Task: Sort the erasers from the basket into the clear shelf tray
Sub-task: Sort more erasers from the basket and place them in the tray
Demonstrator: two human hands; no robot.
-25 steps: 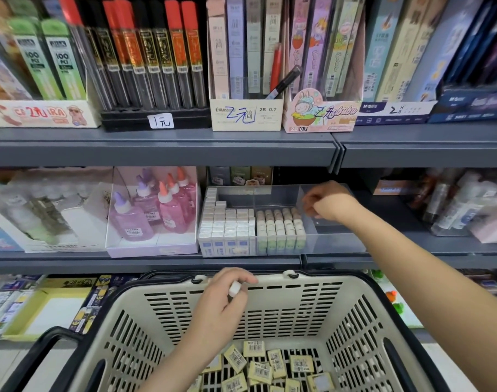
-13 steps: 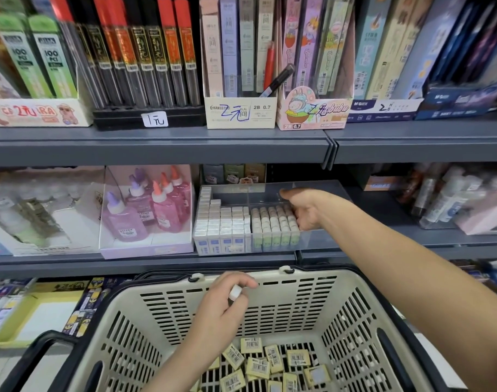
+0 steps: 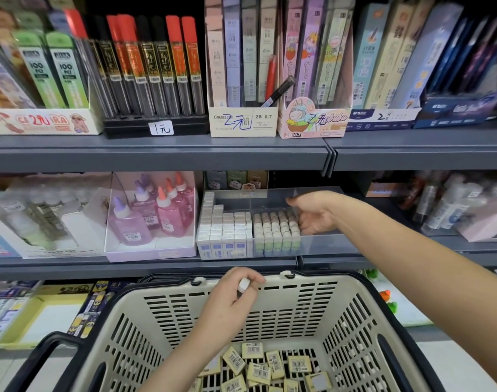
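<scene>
Below the clear plastic shelf tray (image 3: 323, 246), in the head view, my left hand (image 3: 227, 302) is raised in front of the far wall of the cream slotted plastic basket with black rim and handles (image 3: 321, 295). Its fingers are curled narrow and pinch a small white eraser (image 3: 244, 285) against the thumb, with one end of the eraser showing above the knuckles. Further below the tray, on the basket floor, lies a loose heap of flat pale yellow square erasers with barcode stickers (image 3: 260, 367), well apart from the tray.

Inside the tray, in its right part, my right hand (image 3: 316, 215) reaches in over the front wall. Its fingers are loosely spread and relaxed, thumb uppermost, and I see nothing held in them. The fingertips are just beside the rightmost column of small rounded pale erasers with green bases (image 3: 275, 229), which stand upright in rows in the middle of the tray; I cannot tell whether they touch. Filling the tray's left part are rows of white block erasers in blue-printed sleeves (image 3: 224, 230), packed against the rounded ones.

Left of the tray, just beside it, stands a clear display box of pink and purple glue bottles (image 3: 157, 213). Above the tray runs the grey metal shelf edge (image 3: 157, 155)
</scene>
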